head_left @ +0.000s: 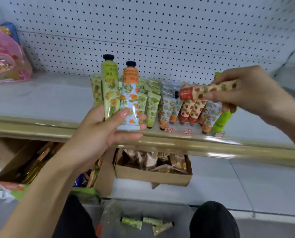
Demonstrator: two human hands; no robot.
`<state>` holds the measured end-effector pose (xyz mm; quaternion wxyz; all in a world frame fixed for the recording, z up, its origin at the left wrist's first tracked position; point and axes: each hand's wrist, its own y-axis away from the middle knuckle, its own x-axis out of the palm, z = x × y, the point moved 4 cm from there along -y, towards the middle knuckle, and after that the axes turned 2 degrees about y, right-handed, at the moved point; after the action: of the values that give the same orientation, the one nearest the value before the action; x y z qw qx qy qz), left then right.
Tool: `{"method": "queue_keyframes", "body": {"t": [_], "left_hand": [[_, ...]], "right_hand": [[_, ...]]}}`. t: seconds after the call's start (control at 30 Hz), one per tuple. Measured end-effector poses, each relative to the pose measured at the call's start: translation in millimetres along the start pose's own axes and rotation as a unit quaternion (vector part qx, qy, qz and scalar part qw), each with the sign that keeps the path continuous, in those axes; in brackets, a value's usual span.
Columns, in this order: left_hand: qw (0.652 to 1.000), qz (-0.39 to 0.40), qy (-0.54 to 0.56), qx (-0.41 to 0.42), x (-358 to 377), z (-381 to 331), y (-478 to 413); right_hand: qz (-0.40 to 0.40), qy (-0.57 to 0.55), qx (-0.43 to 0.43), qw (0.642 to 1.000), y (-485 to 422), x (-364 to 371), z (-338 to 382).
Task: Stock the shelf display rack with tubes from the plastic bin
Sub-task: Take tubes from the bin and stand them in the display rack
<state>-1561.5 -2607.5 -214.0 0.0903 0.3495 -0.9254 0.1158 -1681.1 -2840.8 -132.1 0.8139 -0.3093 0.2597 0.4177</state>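
The left grip (100, 134) clasps a green tube (109, 86) and an orange tube (130, 98) in reserve, leaving the right grip (251, 93) to pinch a strawberry tube (200, 91) above its matching row in the rack (186, 126).

The white shelf (40, 100), edged in front by a gold rail (212, 143), carries a clear display rack (182, 124) packed with upright tubes (193, 110), and a pink packaged item (4, 57) at its far left. The lower shelf (229, 182) carries open cardboard boxes (152, 176) of packets.
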Motion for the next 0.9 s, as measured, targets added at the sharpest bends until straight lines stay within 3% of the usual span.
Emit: {"method": "queue_keyframes", "body": {"t": [0.07,0.17,0.23,0.3,0.37,0.5,0.63,0.9], "left_hand": [[1.000,-0.002,0.010,0.006,1.7,7.3,-0.2],[1.000,-0.013,0.026,0.004,5.4,20.0,0.1],[0.999,-0.017,0.030,0.003,9.1,27.9,-0.3],[0.999,-0.014,0.032,0.005,13.3,36.5,-1.0],[0.999,-0.013,0.034,0.006,17.7,43.9,-1.0],[0.999,-0.015,0.034,-0.003,26.0,54.7,-0.9],[1.000,-0.010,0.024,-0.008,31.1,55.4,-2.2],[1.000,0.006,0.022,-0.018,35.2,57.7,4.4]], "right_hand": [[-0.003,0.030,0.006,1.000,-4.6,-16.7,-9.1],[0.053,0.059,0.045,0.996,-11.7,-29.7,-17.6],[0.074,0.156,0.038,0.984,-17.7,-30.9,-19.7],[0.085,0.338,-0.015,0.937,-22.5,-24.3,-19.9],[0.088,0.428,-0.056,0.898,-23.4,-10.7,-17.7],[0.074,0.484,-0.110,0.865,-27.3,7.3,-19.6],[0.073,0.528,-0.104,0.840,-34.3,16.1,-25.6],[0.091,0.540,-0.055,0.835,-41.4,28.3,-39.8]]}}
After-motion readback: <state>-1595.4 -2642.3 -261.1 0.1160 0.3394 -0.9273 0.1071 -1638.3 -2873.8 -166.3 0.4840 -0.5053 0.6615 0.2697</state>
